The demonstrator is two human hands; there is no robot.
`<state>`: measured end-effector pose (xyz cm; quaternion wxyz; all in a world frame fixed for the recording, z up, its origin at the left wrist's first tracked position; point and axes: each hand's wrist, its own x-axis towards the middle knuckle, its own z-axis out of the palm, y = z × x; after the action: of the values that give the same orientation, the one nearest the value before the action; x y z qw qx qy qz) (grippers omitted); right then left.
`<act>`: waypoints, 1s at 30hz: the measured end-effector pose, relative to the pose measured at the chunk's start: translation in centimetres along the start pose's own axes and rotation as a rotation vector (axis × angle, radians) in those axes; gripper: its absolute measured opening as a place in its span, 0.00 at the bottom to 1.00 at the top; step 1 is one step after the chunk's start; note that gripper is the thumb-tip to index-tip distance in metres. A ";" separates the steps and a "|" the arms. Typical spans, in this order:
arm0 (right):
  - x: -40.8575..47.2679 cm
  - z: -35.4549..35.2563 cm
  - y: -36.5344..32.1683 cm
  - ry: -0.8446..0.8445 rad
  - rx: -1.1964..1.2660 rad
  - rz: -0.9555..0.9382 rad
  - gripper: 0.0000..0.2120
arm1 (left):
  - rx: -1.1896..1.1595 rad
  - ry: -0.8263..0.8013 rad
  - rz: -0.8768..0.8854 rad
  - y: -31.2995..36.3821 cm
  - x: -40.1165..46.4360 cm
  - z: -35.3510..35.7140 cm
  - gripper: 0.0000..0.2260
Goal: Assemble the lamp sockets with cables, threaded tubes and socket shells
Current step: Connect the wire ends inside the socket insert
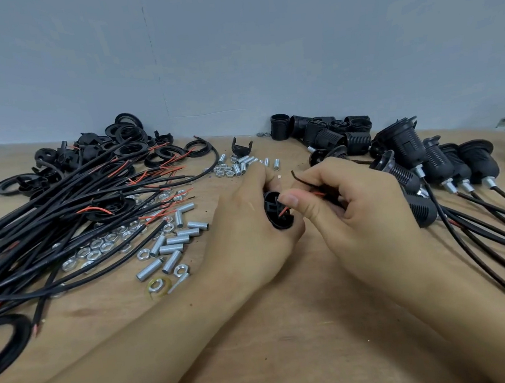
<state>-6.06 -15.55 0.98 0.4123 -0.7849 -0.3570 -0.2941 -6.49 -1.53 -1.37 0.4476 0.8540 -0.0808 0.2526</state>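
Note:
My left hand (pixel 248 223) grips a black socket part (pixel 276 212) at the middle of the wooden table (pixel 261 346). My right hand (pixel 349 203) pinches a thin cable end (pixel 301 183) with a red wire (pixel 318 194) right beside that part. A red wire tip shows inside the part's open face. To the left lies a heap of black cables (pixel 60 217) with red ends. Silver threaded tubes (pixel 173 246) and nuts (pixel 101 244) are scattered below the heap.
Black rings and socket bases (pixel 109 150) pile up at the back left. Black socket shells (pixel 329 131) lie at the back right near the grey wall. Several assembled sockets with cables (pixel 448 167) lie at the right. More tubes and nuts (pixel 239 166) sit behind my hands.

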 end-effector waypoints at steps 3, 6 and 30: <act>-0.1 0.0 -0.1 -0.028 0.075 0.047 0.09 | -0.020 0.006 -0.040 0.1 0.2 -0.1 0.13; -0.2 0.0 -0.2 -0.076 0.103 0.067 0.07 | -0.045 -0.007 -0.067 0.2 0.2 -0.2 0.13; -0.7 0.4 0.6 -0.176 0.347 0.293 0.07 | -0.067 -0.086 -0.143 1.1 -0.8 -0.1 0.10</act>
<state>-5.98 -15.68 -0.02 0.5468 -0.7682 -0.3189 -0.0958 -7.64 -2.18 -0.92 0.4888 0.8523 -0.0470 0.1801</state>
